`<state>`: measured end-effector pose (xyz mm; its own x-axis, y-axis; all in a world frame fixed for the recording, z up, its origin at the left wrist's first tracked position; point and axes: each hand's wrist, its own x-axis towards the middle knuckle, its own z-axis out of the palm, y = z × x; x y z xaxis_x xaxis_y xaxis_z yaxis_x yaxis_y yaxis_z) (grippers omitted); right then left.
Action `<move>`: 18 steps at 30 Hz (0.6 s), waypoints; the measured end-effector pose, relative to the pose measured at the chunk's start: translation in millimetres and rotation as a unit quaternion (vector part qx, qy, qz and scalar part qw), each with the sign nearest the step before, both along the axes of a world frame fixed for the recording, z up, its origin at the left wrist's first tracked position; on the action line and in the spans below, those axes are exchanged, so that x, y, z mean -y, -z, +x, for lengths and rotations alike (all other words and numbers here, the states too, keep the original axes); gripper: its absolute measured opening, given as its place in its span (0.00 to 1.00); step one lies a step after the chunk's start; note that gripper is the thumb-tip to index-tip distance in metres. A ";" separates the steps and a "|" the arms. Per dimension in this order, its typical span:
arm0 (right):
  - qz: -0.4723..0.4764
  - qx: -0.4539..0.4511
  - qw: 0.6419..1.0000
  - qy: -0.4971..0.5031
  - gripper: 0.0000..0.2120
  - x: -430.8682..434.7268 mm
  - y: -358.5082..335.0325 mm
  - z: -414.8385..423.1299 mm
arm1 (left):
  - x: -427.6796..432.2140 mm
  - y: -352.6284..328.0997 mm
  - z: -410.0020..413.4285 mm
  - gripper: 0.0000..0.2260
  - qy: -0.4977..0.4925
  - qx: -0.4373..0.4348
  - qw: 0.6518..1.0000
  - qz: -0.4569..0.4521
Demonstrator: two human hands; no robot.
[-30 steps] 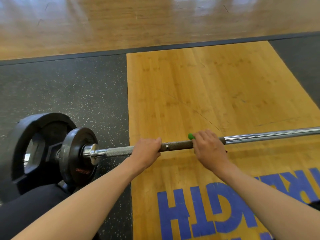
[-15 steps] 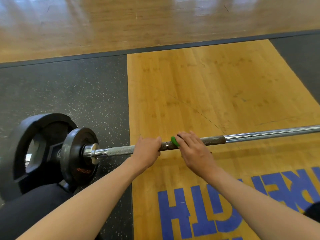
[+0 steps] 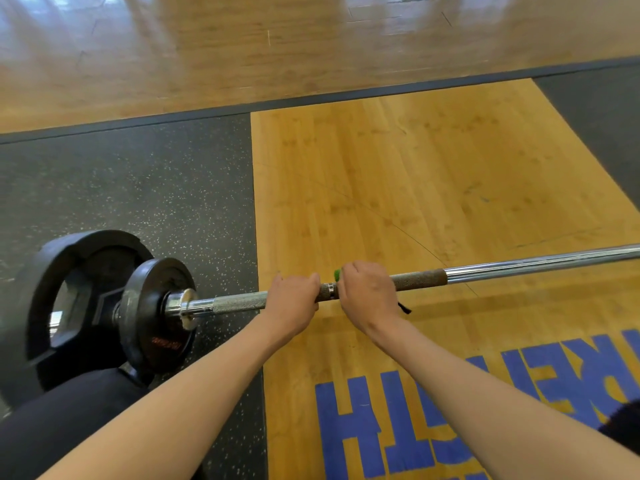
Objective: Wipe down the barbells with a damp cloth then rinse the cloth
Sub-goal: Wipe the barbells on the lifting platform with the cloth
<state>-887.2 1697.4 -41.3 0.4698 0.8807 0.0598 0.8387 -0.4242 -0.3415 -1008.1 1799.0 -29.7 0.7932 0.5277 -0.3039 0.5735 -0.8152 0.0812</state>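
Firstly, the grip: right hand (image 3: 369, 299) was closed round the bar (image 3: 519, 263), fingers curled over the top, with the cloth (image 3: 337, 273) bunched inside. Only a green corner showed by the knuckles. A dark strip hung below the palm, nature unclear. Left hand (image 3: 292, 301) was wrapped bare round the bar just beside it, on the plate side, apparently steadying.

Bar: lay low across the wooden platform (image 3: 415, 168), its left end loaded. Knurling between the hands and just right of the right hand was dark, judged damp and already wiped. Knurling from the left hand to the collar was paler grey, judged dry and not yet done. Chrome farther right was bright; whether wiped, could not tell.

Plates: small plate (image 3: 156, 313) nearer the hands, large plate (image 3: 69, 289) beyond it, both black, over the speckled mat (image 3: 138, 185).

Progress: wiping was under way, judged partly done on this bar. The right end was out of frame and no other barbell was seen. Rinsing was not begun; no water was in view.
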 end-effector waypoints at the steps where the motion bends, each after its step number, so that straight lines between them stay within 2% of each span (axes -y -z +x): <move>1: 0.044 0.026 0.999 -0.016 0.14 6.2 5.9 -0.7 | -0.4 0.2 0.2 0.09 0.002 0.000 1.000 0.001; 3: 0.085 0.066 0.991 -0.074 0.12 24.6 18.3 7.2 | -1.5 -0.5 1.1 0.07 0.005 -0.007 1.000 0.001; 6: 0.090 0.109 0.981 -0.135 0.17 53.5 23.4 30.0 | -2.5 -2.6 3.4 0.08 0.011 -0.024 1.000 -0.007; 8: 0.096 0.113 0.981 -0.122 0.14 59.1 23.4 34.8 | -1.7 -2.8 3.3 0.08 0.009 -0.023 1.000 -0.011; 10: 0.100 0.103 0.988 -0.048 0.12 47.1 16.1 31.0 | -0.7 -2.4 2.5 0.08 0.006 -0.019 1.000 -0.010; 12: 0.034 0.055 0.996 0.055 0.16 19.6 -5.2 23.9 | 0.0 -1.6 1.9 0.07 0.006 -0.012 1.000 -0.002; 14: -0.120 0.018 0.988 0.093 0.18 -9.3 -19.5 11.2 | -0.1 -2.0 1.4 0.08 0.007 -0.010 1.000 -0.002; 15: -0.166 0.007 0.982 0.094 0.18 -19.8 -20.6 4.4 | -0.4 -1.6 1.2 0.08 0.009 -0.011 1.000 -0.006; 17: -0.150 -0.004 0.987 0.051 0.16 -28.3 -20.3 -12.7 | -2.1 -0.3 0.5 0.08 0.013 -0.013 1.000 -0.017; 18: -0.095 -0.004 0.995 0.021 0.15 -25.0 -16.6 -20.5 | -3.2 1.1 0.1 0.07 0.012 -0.009 1.000 -0.020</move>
